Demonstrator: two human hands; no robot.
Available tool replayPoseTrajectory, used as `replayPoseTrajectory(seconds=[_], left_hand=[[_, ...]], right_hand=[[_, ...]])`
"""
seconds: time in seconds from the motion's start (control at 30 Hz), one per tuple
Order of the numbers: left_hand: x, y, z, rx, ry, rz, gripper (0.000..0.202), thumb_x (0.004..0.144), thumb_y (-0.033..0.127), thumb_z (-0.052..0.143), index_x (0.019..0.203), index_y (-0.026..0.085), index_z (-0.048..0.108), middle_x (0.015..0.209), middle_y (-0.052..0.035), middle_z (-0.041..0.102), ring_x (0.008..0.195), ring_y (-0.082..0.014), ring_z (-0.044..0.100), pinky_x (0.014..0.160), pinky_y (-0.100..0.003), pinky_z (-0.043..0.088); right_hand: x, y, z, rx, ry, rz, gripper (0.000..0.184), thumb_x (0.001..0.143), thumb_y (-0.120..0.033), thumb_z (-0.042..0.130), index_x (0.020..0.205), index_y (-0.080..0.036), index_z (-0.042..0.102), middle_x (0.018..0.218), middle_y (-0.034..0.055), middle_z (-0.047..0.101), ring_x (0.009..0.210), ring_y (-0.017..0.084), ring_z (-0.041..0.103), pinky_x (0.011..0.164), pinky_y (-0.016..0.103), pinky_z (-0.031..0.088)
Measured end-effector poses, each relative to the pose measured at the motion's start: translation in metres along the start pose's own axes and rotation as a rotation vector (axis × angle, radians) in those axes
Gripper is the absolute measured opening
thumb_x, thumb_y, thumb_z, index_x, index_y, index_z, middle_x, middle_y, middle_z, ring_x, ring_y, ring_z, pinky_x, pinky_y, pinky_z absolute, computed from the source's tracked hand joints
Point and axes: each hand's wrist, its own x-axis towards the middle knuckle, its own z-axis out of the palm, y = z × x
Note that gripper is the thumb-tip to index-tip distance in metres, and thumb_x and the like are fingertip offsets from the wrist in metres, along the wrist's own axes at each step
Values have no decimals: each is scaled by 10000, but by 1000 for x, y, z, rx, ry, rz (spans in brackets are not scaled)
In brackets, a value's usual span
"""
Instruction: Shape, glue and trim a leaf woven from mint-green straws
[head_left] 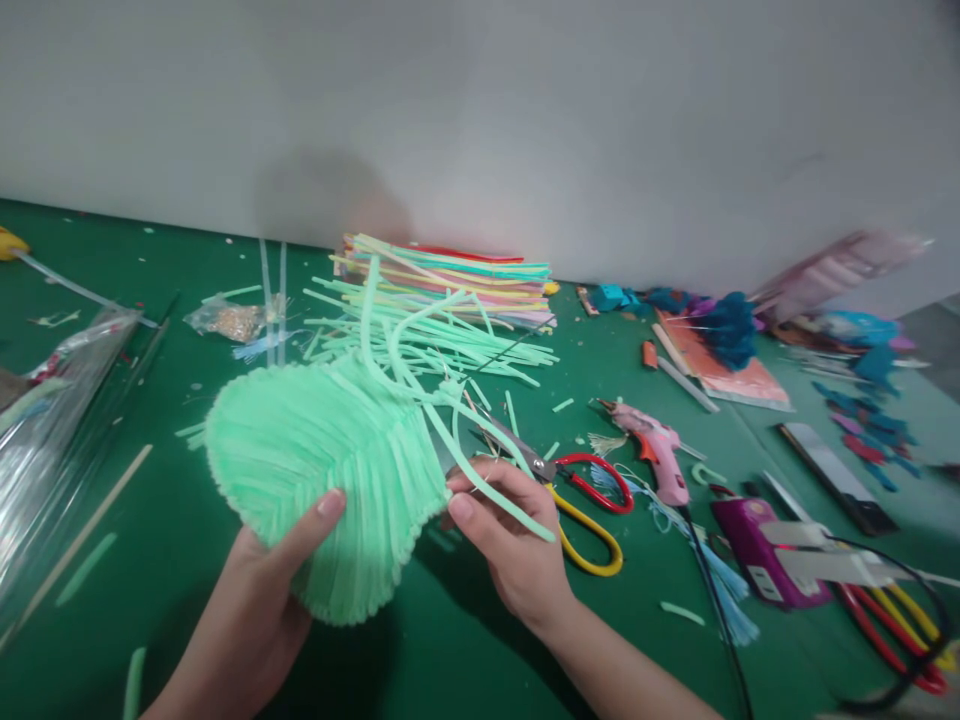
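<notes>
My left hand (274, 590) grips the lower edge of a light green leaf-shaped piece (322, 470) made of rows of fuzzy pipe cleaners, thumb on top. My right hand (506, 535) pinches the piece's right tip, where several loose green pipe cleaner ends (420, 370) stick up and out. Both hands hold it just above the green table (187, 520). Scissors with a red and a yellow handle (589, 500) lie right behind my right hand.
A heap of green and coloured pipe cleaners (450, 290) lies at the back by the white wall. A pink glue gun (656, 450), a purple box (761, 550), blue craft bits (731, 325) and cables sit at the right. Clear plastic packaging (52, 420) lies at the left.
</notes>
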Motion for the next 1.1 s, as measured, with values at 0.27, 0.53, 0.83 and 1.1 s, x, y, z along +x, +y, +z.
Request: replayPoseTrajectory(seconds=[0.27, 0.53, 0.83, 1.1], left_hand=[[-1, 2, 0, 58, 41, 51, 604, 765, 219, 769, 1336, 271, 577, 1106, -67, 761, 910, -261, 753, 736, -326, 635], [-2, 0, 0, 59, -1, 57, 693, 709, 271, 822, 1352, 275, 564, 1066, -53, 772, 885, -263, 754, 637, -284, 630], [-5, 3, -1, 92, 11, 1, 661, 724, 191, 783, 1340, 289, 563, 946, -33, 786, 784, -256, 763, 569, -298, 626], [-7, 4, -4, 121, -17, -106, 730, 579, 160, 875, 1256, 274, 627, 785, -5, 789, 640, -257, 750, 522, -307, 618]], right_hand=[[-2, 1, -7, 17, -76, -29, 179, 835, -282, 747, 1009, -284, 708, 921, 13, 684, 737, 115, 601, 691, 241, 516], [1, -1, -8, -7, -162, -33, 190, 858, -347, 689, 1014, -260, 752, 957, 34, 612, 735, 130, 544, 657, 257, 468], [16, -7, -8, 333, -86, 373, 210, 717, -348, 825, 826, -182, 755, 679, 6, 673, 564, 100, 567, 522, 205, 454], [21, -10, -22, 281, -280, 498, 296, 577, -288, 917, 756, -177, 708, 640, -45, 667, 526, 66, 593, 520, 167, 493]])
